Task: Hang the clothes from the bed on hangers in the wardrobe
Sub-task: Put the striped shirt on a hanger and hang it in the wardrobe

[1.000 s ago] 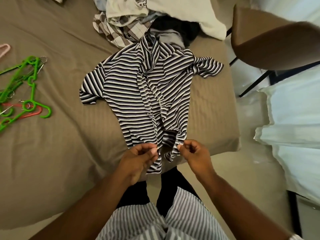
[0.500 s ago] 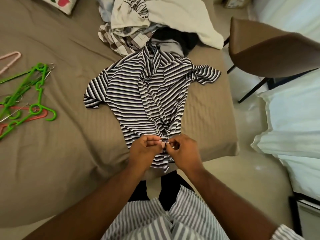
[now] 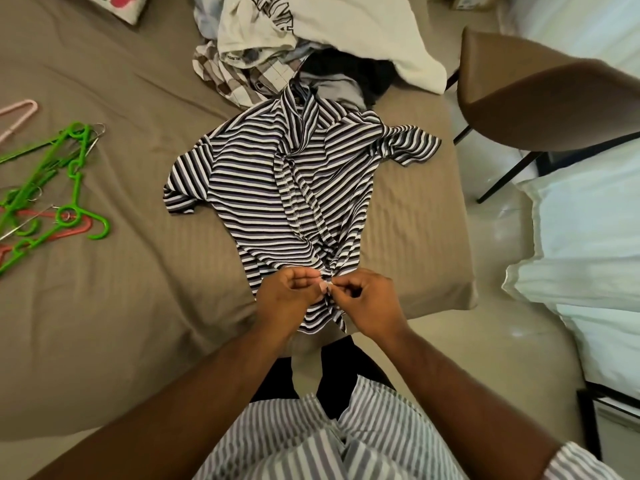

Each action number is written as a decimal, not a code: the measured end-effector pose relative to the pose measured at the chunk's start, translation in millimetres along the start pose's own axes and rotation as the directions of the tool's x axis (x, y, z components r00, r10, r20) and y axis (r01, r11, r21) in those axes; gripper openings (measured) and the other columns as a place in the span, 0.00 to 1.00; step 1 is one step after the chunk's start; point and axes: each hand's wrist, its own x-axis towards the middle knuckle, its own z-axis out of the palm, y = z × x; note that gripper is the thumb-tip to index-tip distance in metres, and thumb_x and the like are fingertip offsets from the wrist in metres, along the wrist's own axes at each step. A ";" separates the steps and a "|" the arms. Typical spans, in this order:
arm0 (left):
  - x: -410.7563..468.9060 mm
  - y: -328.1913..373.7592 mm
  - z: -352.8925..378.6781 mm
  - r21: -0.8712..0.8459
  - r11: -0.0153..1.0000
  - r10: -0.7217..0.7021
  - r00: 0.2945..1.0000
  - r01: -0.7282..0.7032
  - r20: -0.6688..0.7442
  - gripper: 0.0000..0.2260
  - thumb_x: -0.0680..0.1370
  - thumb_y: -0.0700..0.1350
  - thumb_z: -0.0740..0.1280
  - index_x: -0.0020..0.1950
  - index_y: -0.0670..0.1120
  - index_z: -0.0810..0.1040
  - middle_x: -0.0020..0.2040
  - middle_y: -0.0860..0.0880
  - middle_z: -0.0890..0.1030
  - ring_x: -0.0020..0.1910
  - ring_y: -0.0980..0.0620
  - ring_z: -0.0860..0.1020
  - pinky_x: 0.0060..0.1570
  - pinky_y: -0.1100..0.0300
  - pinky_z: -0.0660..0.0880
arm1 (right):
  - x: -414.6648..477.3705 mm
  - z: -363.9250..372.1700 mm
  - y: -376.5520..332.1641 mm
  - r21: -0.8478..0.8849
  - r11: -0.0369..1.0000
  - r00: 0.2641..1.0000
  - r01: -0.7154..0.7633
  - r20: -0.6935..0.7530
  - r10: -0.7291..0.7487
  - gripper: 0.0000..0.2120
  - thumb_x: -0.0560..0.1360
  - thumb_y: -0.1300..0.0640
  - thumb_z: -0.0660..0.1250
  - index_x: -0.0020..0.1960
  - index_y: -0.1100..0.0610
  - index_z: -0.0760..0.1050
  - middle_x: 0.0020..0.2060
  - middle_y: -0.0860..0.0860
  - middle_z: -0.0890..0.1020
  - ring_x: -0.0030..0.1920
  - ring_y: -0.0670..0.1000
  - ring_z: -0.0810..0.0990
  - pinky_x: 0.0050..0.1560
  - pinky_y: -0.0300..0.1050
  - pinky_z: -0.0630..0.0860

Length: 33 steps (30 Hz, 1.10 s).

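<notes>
A black-and-white striped shirt [image 3: 277, 188] lies spread on the brown bed [image 3: 104, 306], collar away from me, its bottom hem hanging over the near edge. My left hand [image 3: 287, 296] and my right hand [image 3: 367, 303] meet at the lower front of the shirt, each pinching the fabric between thumb and fingertips. Green hangers [image 3: 59, 181] lie tangled with a pink hanger [image 3: 17, 116] and a red one on the bed's left side. The wardrobe is out of view.
A heap of other clothes [image 3: 311, 46], white, checked and dark, sits at the far end of the bed. A brown chair [image 3: 547, 91] stands to the right. White bedding [image 3: 588, 254] fills the right edge. A patterned cushion [image 3: 117, 5] lies top left.
My two hands, apart on the two front edges a second ago, have come together at the shirt's lower front. The camera has tilted slightly, shifting the scene down.
</notes>
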 end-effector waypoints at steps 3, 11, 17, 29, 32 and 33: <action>2.1 0.7 3.5 0.003 1.000 0.002 1.000 -0.002 -0.001 0.09 0.74 0.34 0.75 0.52 0.40 0.82 0.47 0.39 0.85 0.46 0.45 0.85 0.50 0.55 0.83 | -2.6 0.9 0.9 0.048 0.999 0.999 -0.021 -0.043 0.023 0.02 0.72 0.56 0.78 0.45 0.53 0.87 0.34 0.42 0.82 0.36 0.46 0.80 0.39 0.39 0.77; 3.8 4.5 6.4 -0.035 0.999 -0.005 0.996 0.008 0.088 0.07 0.77 0.33 0.72 0.53 0.41 0.81 0.46 0.41 0.85 0.45 0.49 0.85 0.47 0.60 0.82 | 4.4 -9.2 12.1 0.323 0.928 0.983 -0.186 0.070 0.172 0.01 0.73 0.59 0.77 0.45 0.56 0.87 0.36 0.52 0.86 0.35 0.47 0.81 0.40 0.46 0.78; 6.4 9.9 14.3 -0.045 0.998 -0.045 0.993 0.051 0.113 0.08 0.75 0.40 0.75 0.52 0.41 0.82 0.46 0.42 0.86 0.46 0.49 0.86 0.49 0.58 0.82 | 7.0 -8.2 10.0 0.398 0.888 0.973 -0.232 0.073 0.221 0.03 0.72 0.65 0.77 0.46 0.61 0.85 0.33 0.52 0.85 0.32 0.42 0.79 0.36 0.35 0.76; 16.8 6.5 13.0 0.165 0.984 0.068 0.998 -0.069 0.015 0.05 0.75 0.37 0.75 0.50 0.44 0.85 0.42 0.44 0.87 0.45 0.45 0.86 0.51 0.51 0.83 | 5.5 8.7 9.1 0.241 0.936 0.962 -0.256 -0.030 0.271 0.02 0.73 0.60 0.77 0.46 0.56 0.86 0.36 0.47 0.86 0.36 0.44 0.84 0.43 0.44 0.84; 14.7 6.4 13.2 0.355 0.916 0.196 0.981 -0.186 0.008 0.07 0.74 0.36 0.74 0.51 0.43 0.85 0.39 0.50 0.86 0.38 0.59 0.84 0.41 0.66 0.80 | 7.0 7.3 4.4 0.115 0.980 0.986 -0.162 -0.028 0.166 0.02 0.73 0.60 0.77 0.44 0.55 0.85 0.35 0.43 0.84 0.36 0.40 0.81 0.39 0.31 0.76; 12.7 8.0 14.2 0.392 0.894 0.230 0.973 -0.216 0.013 0.07 0.74 0.35 0.74 0.51 0.43 0.85 0.39 0.51 0.85 0.36 0.62 0.82 0.38 0.70 0.78 | 7.8 5.8 2.0 0.083 0.987 0.990 -0.135 -0.021 0.137 0.02 0.73 0.60 0.76 0.44 0.54 0.85 0.34 0.42 0.83 0.37 0.40 0.81 0.39 0.29 0.74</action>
